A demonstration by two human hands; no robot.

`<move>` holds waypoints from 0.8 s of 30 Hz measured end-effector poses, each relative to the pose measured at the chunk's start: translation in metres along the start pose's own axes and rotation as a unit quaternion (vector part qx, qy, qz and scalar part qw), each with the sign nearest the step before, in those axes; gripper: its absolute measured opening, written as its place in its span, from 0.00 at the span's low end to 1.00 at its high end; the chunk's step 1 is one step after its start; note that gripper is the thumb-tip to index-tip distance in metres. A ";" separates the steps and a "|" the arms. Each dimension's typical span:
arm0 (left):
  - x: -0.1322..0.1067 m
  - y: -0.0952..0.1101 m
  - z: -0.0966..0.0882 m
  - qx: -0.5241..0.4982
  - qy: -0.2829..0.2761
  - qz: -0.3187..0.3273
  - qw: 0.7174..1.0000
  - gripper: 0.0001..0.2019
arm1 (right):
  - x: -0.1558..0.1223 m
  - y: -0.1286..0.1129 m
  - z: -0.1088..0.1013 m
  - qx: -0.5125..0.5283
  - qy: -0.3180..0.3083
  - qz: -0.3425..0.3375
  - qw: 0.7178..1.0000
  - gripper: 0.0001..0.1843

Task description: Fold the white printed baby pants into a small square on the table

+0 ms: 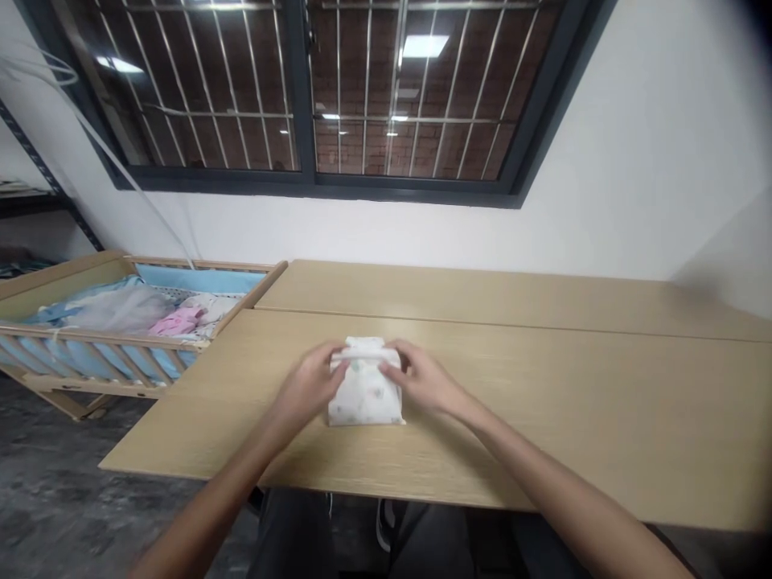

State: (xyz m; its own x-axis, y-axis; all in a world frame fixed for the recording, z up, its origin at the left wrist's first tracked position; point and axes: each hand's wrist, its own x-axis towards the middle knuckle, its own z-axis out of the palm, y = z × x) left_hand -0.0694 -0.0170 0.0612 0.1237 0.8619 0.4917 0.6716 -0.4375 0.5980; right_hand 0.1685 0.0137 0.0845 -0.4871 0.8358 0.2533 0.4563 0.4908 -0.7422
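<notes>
A small white cloth with a faint printed pattern lies folded into a compact rectangle on the light wooden table, near its front left part. My left hand rests on the cloth's left side, its fingers curled over the upper fold. From the other side my right hand meets it, fingers pinching the cloth's top right edge. Both hands touch the cloth.
A wooden baby crib with blue lining, pink and white clothes stands left of the table. A second tabletop adjoins at the back, against a white wall under a barred window. My knees show below the table edge.
</notes>
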 end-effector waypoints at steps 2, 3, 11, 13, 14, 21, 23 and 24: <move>0.044 -0.014 0.017 0.053 -0.060 -0.070 0.994 0.14 | 0.037 0.035 0.005 -0.003 0.058 0.041 0.997 0.17; 0.060 -0.020 0.025 0.073 -0.071 -0.091 0.991 0.14 | 0.052 0.052 0.009 -0.010 0.073 0.071 0.995 0.21; 0.002 -0.002 0.072 0.187 -0.078 -0.089 0.975 0.22 | 0.061 0.078 0.023 -0.178 0.039 0.002 0.983 0.28; -0.045 0.010 0.082 0.243 -0.048 -0.021 0.969 0.23 | 0.043 0.055 0.026 -0.188 -0.026 -0.083 0.978 0.30; -0.065 0.014 0.087 0.263 -0.036 -0.003 0.964 0.23 | 0.034 0.043 0.030 -0.178 -0.080 -0.120 0.973 0.30; -0.112 0.012 0.098 0.294 -0.037 0.048 0.954 0.20 | 0.019 0.030 0.070 -0.120 -0.342 -0.190 0.913 0.31; -0.108 0.011 0.095 0.297 -0.021 0.042 0.954 0.24 | 0.037 0.052 0.067 -0.145 -0.330 -0.163 0.918 0.31; -0.107 0.012 0.094 0.300 -0.012 0.037 0.953 0.25 | 0.049 0.064 0.063 -0.165 -0.315 -0.147 0.923 0.31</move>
State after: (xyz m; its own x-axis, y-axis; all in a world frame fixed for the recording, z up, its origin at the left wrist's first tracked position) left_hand -0.0059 -0.0903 -0.0443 0.1996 0.8433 0.4990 0.9562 -0.2790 0.0890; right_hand 0.1271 0.0705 0.0104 -0.9149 0.3968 -0.0736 0.3864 0.8087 -0.4436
